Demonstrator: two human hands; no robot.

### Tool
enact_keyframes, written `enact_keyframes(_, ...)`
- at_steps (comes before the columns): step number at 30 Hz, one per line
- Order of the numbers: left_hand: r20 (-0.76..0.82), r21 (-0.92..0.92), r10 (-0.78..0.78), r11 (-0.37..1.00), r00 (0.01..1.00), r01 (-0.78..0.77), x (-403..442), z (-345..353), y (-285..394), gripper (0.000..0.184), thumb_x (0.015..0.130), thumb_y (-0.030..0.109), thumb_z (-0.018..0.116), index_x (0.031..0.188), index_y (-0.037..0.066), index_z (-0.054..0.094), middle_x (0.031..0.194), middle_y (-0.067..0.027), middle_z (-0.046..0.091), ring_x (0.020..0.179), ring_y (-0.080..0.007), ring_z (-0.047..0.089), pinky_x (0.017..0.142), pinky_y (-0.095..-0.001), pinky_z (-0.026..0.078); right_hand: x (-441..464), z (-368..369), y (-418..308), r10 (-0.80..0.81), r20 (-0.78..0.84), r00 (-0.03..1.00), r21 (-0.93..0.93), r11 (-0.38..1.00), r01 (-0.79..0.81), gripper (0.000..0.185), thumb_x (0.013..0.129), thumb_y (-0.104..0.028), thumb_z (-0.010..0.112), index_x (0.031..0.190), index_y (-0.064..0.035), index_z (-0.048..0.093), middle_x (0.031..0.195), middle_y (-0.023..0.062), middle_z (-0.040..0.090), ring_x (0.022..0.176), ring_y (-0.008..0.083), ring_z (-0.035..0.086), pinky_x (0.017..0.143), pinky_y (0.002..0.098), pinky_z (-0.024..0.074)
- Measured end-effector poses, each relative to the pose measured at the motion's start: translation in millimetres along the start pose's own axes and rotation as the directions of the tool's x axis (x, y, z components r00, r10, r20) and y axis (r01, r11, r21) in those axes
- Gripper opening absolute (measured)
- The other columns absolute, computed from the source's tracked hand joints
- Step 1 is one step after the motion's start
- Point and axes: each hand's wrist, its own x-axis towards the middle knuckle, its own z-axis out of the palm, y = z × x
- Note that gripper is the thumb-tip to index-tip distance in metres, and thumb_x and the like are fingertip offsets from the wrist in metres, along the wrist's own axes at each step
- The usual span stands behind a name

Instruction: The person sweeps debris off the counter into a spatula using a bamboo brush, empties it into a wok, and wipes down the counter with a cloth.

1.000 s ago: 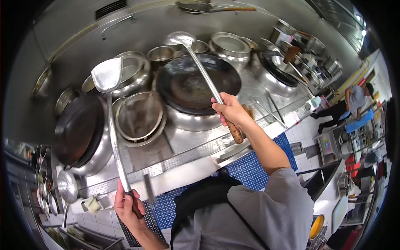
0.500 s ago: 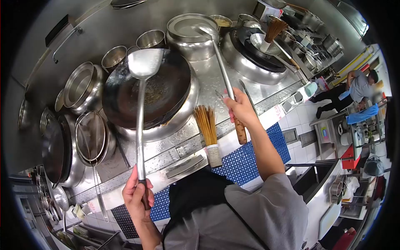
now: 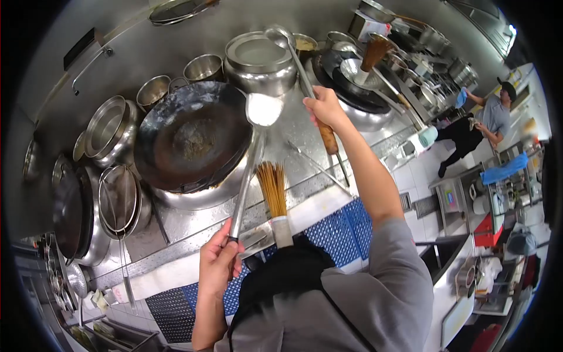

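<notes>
My left hand [image 3: 220, 258] is closed around the lower handle of a wok spatula [image 3: 250, 167]. Its broad, shiny blade is raised beside the right rim of a dark wok [image 3: 193, 138], which sits tilted on a steel ring. My right hand [image 3: 326, 108] grips a ladle [image 3: 302, 70] with a wooden handle end, its bowl pointing up near a lidded steel pot [image 3: 258, 67]. Between the two hands, a bamboo wok brush [image 3: 272, 193] stands at the counter's front edge, bristles up.
Several steel pots and a round strainer [image 3: 117, 199] line the left side. A second wok station with a skimmer [image 3: 359, 75] and another brush [image 3: 375, 54] is at right. Thin metal tools [image 3: 319, 167] lie on the counter. A person [image 3: 489, 114] stands farther right, holding a blue cloth.
The spatula has swung right, from over the wok to beside its rim, with my left hand following. My right hand has moved up and slightly left with the ladle. The other person has raised an arm.
</notes>
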Motion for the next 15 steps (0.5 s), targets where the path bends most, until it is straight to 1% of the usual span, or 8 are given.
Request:
enact_keyframes(5, -0.067, 0.024, -0.081, 0.996, 0.994, 0.083, 22.5, 53.0, -15.1, 0.051, 0.097, 0.003, 0.052, 0.147, 0.005, 0.044, 0.085, -0.0052, 0.063, 0.051, -0.0091, 0.053, 0.042, -0.0218, 0.043, 115.1, 5.1, 21.7, 0.006, -0.022, 1.000, -0.036, 0.999, -0.007, 0.017, 0.079, -0.005, 0.063, 0.090, 0.0071, 0.060, 0.068, 0.0136, 0.063, 0.050, 0.0235, 0.065, 0.045, 0.0390, 0.0500)
enact_keyframes(8, -0.120, 0.010, -0.106, 0.994, 0.987, 0.108, 33.3, 86.5, -24.6, 0.051, 0.097, 0.003, 0.052, 0.147, 0.005, 0.044, 0.085, -0.0052, 0.063, 0.052, -0.0091, 0.054, 0.043, -0.0221, 0.043, 174.7, 9.9, 54.3, 0.034, 0.008, 0.999, 0.038, 0.999, -0.034, 0.013, 0.078, -0.003, 0.061, 0.085, 0.0080, 0.059, 0.065, 0.0153, 0.063, 0.048, 0.0243, 0.063, 0.045, 0.0395, 0.0499)
enact_keyframes(9, -0.141, 0.015, -0.110, 0.993, 0.984, 0.114, 36.7, 94.9, -27.5, 0.051, 0.097, 0.004, 0.053, 0.147, 0.005, 0.044, 0.085, -0.0055, 0.063, 0.052, -0.0094, 0.054, 0.043, -0.0221, 0.043, 187.9, 11.4, 64.2, 0.058, 0.027, 0.998, 0.156, 0.986, -0.062, 0.012, 0.079, -0.002, 0.058, 0.084, 0.0081, 0.060, 0.065, 0.0160, 0.062, 0.048, 0.0245, 0.061, 0.043, 0.0388, 0.0482)
enact_keyframes(10, -0.161, 0.015, -0.133, 0.990, 0.978, 0.138, 39.2, 103.5, -27.4, 0.051, 0.097, 0.004, 0.053, 0.147, 0.005, 0.044, 0.085, -0.0056, 0.063, 0.052, -0.0096, 0.054, 0.043, -0.0221, 0.043, 202.7, 7.2, 68.7, 0.111, 0.133, 0.985, 0.118, 0.985, -0.127, 0.009, 0.084, -0.004, 0.057, 0.083, 0.0043, 0.059, 0.065, 0.0134, 0.060, 0.045, 0.0234, 0.056, 0.042, 0.0361, 0.0451)
enact_keyframes(11, -0.177, 0.013, -0.153, 0.987, 0.972, 0.158, 42.9, 112.0, -25.3, 0.052, 0.096, 0.004, 0.053, 0.147, 0.005, 0.044, 0.085, -0.0058, 0.063, 0.052, -0.0097, 0.054, 0.043, -0.0222, 0.043, 211.7, 2.1, 75.6, 0.177, 0.282, 0.943, 0.389, 0.877, -0.282, 0.009, 0.088, -0.006, 0.056, 0.082, 0.0008, 0.057, 0.065, 0.0108, 0.058, 0.046, 0.0215, 0.055, 0.041, 0.0342, 0.0437)
enact_keyframes(12, -0.192, 0.011, -0.168, 0.985, 0.967, 0.173, 47.4, 119.5, -23.9, 0.052, 0.096, 0.005, 0.053, 0.147, 0.004, 0.044, 0.085, -0.0059, 0.063, 0.052, -0.0099, 0.054, 0.044, -0.0223, 0.043, 209.0, -2.5, 71.8, 0.192, 0.433, 0.881, 0.594, 0.674, -0.439, 0.012, 0.091, -0.008, 0.055, 0.080, -0.0028, 0.055, 0.064, 0.0083, 0.056, 0.047, 0.0196, 0.053, 0.041, 0.0323, 0.0422)
enact_keyframes(13, -0.191, 0.005, -0.164, 0.986, 0.968, 0.168, 52.0, 125.7, -23.7, 0.052, 0.096, 0.006, 0.054, 0.147, 0.004, 0.044, 0.085, -0.0062, 0.063, 0.052, -0.0102, 0.054, 0.044, -0.0232, 0.043, 202.7, -11.8, 68.9, 0.166, 0.599, 0.783, 0.736, 0.273, -0.620, 0.015, 0.097, -0.011, 0.052, 0.083, -0.0076, 0.049, 0.066, 0.0043, 0.053, 0.051, 0.0146, 0.052, 0.042, 0.0280, 0.0411)
enact_keyframes(15, -0.202, -0.017, -0.173, 0.985, 0.964, 0.173, 61.3, 135.6, -20.8, 0.052, 0.096, 0.006, 0.053, 0.147, 0.003, 0.044, 0.084, -0.0062, 0.063, 0.052, -0.0104, 0.054, 0.044, -0.0237, 0.043, 196.8, -17.7, 73.8, 0.057, 0.627, 0.777, 0.778, 0.004, -0.628, 0.011, 0.098, -0.013, 0.050, 0.090, -0.0078, 0.044, 0.069, 0.0027, 0.053, 0.055, 0.0111, 0.054, 0.044, 0.0238, 0.0425)
